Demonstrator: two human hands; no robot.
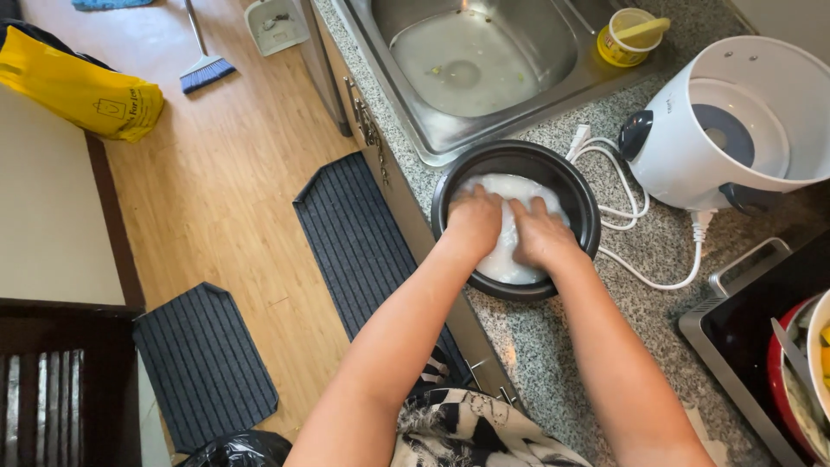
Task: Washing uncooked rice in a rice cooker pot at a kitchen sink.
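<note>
A black inner cooking pot point(519, 164) stands on the granite counter point(571, 346), filled with cloudy white water point(519, 190). Both my hands are plunged into it. My left hand point(474, 220) is in the left half of the pot, fingers curled under the milky water. My right hand point(538, 233) is beside it, touching it, fingers also curled down into the liquid. What the fingers grip below the surface is hidden. A white rice cooker body point(735, 121) stands open to the right of the pot, its white cord point(622, 212) looping behind the pot.
A steel sink point(484, 60) lies beyond the pot, a yellow cup point(629, 36) on its rim. A black cooktop point(752, 329) with a red-rimmed bowl point(778, 380) is at right. Dark mats point(363, 242), a broom point(204, 69) and a yellow bag point(82, 86) lie on the wood floor.
</note>
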